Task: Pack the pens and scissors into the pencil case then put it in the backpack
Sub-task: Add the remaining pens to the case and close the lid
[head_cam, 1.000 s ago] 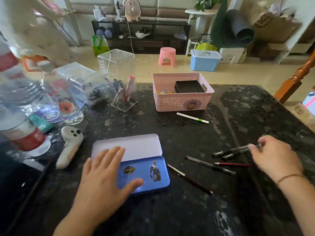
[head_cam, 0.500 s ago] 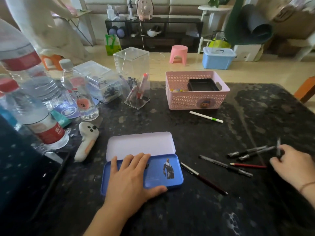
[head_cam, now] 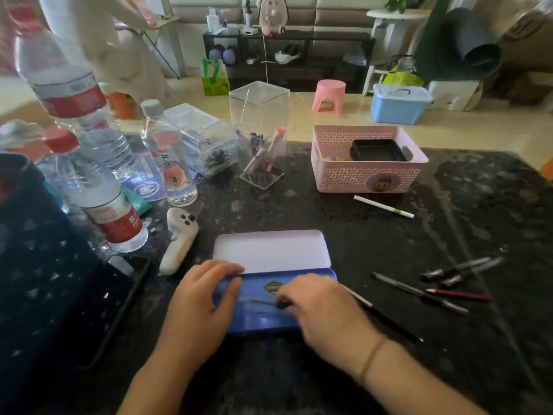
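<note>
The pencil case lies open in front of me, its pale lid [head_cam: 270, 250] folded back and its blue half [head_cam: 263, 320] nearer. My left hand [head_cam: 197, 304] grips the left end of the blue half. My right hand [head_cam: 326, 313] hovers over that half, closed on a thin dark pen [head_cam: 263, 302] that is blurred. On the table to the right lie two dark pens [head_cam: 462, 269], a grey pen [head_cam: 419, 292], a red pencil [head_cam: 459, 295] and a dark pen [head_cam: 389, 322] partly under my right wrist. A dark patterned bag [head_cam: 45, 265] stands at the left. I cannot make out any scissors.
A white marker with a green tip [head_cam: 383, 206] lies before a pink basket [head_cam: 368, 178]. A clear pen holder [head_cam: 260, 139], a clear box [head_cam: 206, 139], several water bottles [head_cam: 98, 205] and a small white plush toy [head_cam: 179, 241] crowd the left side of the dark table.
My right hand has come from the pens at the right to over the blue half, carrying a pen. My left hand has slid to the case's left end.
</note>
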Demonstrator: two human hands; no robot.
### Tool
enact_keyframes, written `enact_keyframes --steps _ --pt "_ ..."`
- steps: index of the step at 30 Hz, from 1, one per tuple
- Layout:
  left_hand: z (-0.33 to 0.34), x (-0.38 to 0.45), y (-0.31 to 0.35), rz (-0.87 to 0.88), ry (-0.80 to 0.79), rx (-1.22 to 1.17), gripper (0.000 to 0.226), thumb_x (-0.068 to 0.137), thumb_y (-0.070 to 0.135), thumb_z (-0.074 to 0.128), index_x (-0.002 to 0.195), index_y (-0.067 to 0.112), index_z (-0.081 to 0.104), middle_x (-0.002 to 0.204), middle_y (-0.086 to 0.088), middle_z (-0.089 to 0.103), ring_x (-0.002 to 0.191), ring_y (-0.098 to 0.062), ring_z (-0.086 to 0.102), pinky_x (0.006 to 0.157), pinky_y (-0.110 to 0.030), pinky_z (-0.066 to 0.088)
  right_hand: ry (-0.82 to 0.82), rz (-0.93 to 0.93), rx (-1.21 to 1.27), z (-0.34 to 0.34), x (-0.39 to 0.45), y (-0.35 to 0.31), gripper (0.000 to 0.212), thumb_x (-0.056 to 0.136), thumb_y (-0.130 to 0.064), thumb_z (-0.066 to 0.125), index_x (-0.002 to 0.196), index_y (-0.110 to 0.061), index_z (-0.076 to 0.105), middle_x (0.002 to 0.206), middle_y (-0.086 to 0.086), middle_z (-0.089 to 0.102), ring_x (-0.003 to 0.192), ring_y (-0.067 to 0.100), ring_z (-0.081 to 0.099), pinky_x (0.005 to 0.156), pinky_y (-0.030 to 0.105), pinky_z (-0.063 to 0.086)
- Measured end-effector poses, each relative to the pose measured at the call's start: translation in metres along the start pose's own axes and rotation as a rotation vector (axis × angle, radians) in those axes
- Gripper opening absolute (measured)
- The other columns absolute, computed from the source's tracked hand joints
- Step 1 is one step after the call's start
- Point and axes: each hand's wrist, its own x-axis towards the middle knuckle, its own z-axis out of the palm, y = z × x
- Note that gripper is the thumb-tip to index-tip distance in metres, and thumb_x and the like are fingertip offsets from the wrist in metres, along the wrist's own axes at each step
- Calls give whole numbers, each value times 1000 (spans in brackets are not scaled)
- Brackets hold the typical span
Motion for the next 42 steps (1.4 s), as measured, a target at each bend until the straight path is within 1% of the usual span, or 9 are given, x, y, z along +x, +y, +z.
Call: enact_keyframes --steps 8,12,18,23,29,35,37,39,42 --pt "12 -1 0 288 -238 218 21 71 55 62 81 39 69 87 25 61 83 -8 58 72 -39 44 77 -59 -40 -16 -16 16 11 82 -21 57 87 -22 66 86 0 67 79 24 57 65 35 42" --pt "17 -1 -2 269 -319 260 23 67 61 61 79 43 67 84 30 59 82 2 52 71 -29 37 257 350 -155 -84 -64 147 21 74 -9 61 84 -25 70 90 -3 71 86 27 62 76 35 51" --pt "21 3 5 251 -316 245 34 66 67 61 87 42 68 90 31 60 87 4 53 74 -25 37 -144 485 -283 -124 -127 243 26 75 -15 72 86 -37 64 99 -16 58 98 16 54 89 39 47" --pt "27 3 11 272 -321 247 34 70 68 60 89 41 68 91 29 60 88 -1 56 77 -32 44 -83 406 -294 -107 -132 253 18 81 -25 69 97 -33 64 98 -16 59 93 11 52 80 38 50" --pt "23 3 15 253 -254 233 26 76 55 62 92 36 69 93 24 63 87 -7 59 75 -38 46 7 381 -336 -97 -126 249 27 77 -17 74 100 -26 65 97 -7 61 86 15 51 73 36 50" --pt "7 2 -3 53 -36 137 20 84 33 55 99 26 67 97 18 62 92 -7 56 85 -35 48 78 445 -441 -88 -108 254 33 77 -20 72 86 -45 52 96 -2 59 86 24 48 73 48 50" --pt "5 1 -7 17 -28 126 18 87 25 59 103 25 66 97 18 61 92 -4 54 86 -34 49 164 423 -420 -87 -91 221 9 82 -32 56 84 -32 65 93 5 65 84 30 51 75 49 48" --pt "4 1 -9 -7 -16 99 20 88 23 61 108 26 64 98 19 60 95 -3 54 87 -34 50 259 303 -305 -75 -58 154 30 81 -35 45 84 -19 70 87 5 69 83 31 55 75 44 46" --pt "4 1 -4 9 -66 40 23 90 34 59 112 31 62 107 22 59 105 -3 54 93 -34 48 187 80 -235 -33 -15 47 23 78 -38 48 81 -27 68 78 -8 66 79 23 56 63 38 44"
